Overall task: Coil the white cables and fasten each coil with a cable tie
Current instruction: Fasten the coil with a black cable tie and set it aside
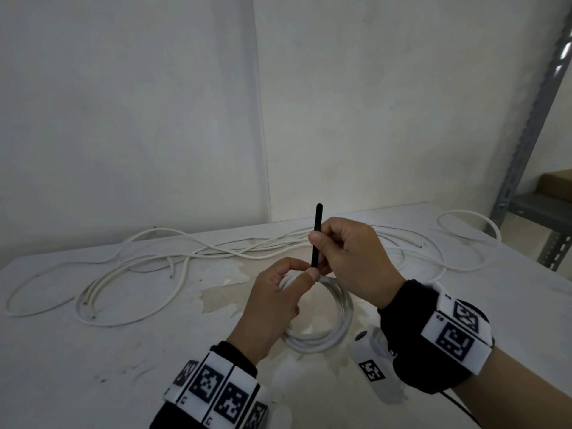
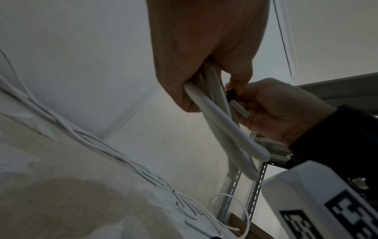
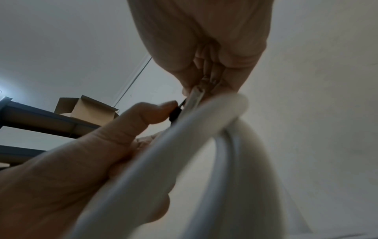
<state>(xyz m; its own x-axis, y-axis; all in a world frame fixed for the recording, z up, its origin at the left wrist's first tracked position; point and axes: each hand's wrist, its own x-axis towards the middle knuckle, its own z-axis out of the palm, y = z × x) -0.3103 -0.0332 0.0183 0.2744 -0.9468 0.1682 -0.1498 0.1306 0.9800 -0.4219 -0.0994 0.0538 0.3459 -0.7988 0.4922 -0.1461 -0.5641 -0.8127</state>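
A coil of white cable (image 1: 318, 337) hangs low over the table in front of me. My left hand (image 1: 305, 270) grips its top, fingers curled round the bundled turns (image 2: 225, 126). A black cable tie (image 1: 317, 239) stands upright just above the coil. My right hand (image 1: 320, 247) pinches the tie's middle between thumb and fingers. The tie's lower end (image 2: 231, 94) meets the coil beside my left thumb (image 3: 163, 110). A short cut end of cable (image 3: 195, 97) lies against the right palm. Whether the tie wraps round the coil is hidden by my fingers.
Several loose white cables (image 1: 185, 252) sprawl across the back of the white table (image 1: 93, 351), one looping to the far right (image 1: 470, 221). A grey metal shelf rack (image 1: 526, 150) with a cardboard box (image 1: 554, 184) stands at the right. Walls close off the back.
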